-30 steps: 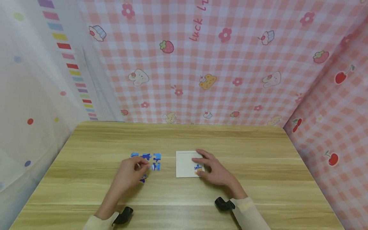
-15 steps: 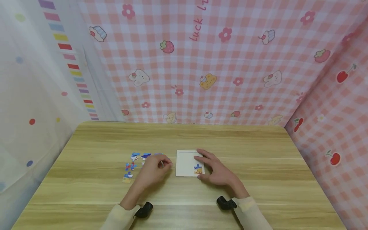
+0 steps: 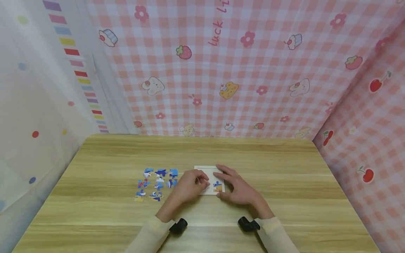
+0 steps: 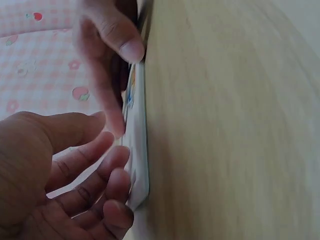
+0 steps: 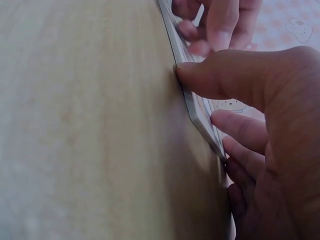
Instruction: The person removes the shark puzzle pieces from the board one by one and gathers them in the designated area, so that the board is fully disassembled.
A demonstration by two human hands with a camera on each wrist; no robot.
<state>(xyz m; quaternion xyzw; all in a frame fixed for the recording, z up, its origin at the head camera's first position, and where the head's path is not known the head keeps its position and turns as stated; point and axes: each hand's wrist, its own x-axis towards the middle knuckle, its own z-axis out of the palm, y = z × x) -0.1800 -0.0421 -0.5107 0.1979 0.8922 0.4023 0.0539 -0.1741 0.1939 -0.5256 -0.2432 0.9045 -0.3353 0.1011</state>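
A small white puzzle tray (image 3: 202, 191) lies on the table, with one blue-and-yellow puzzle piece (image 3: 217, 187) at its near right corner. My left hand (image 3: 191, 184) is over the tray's left half. Its fingers are loosely bent, thumb tip close to the index finger, and no piece shows between them in the left wrist view. At the tray's right side rests my right hand (image 3: 235, 186), fingers spread. The right thumb (image 5: 195, 77) touches the near edge, and other fingertips lie along the right side and top.
Several loose puzzle pieces (image 3: 159, 183), blue, white and yellow, lie in rough rows left of the tray. The wooden table (image 3: 269, 165) meets a pink checked cloth (image 3: 202, 66) at the back. More cloth hangs at both sides.
My left hand has moved right, from above the loose pieces to over the tray, uncovering the pieces. My right hand stays at the tray's right side.
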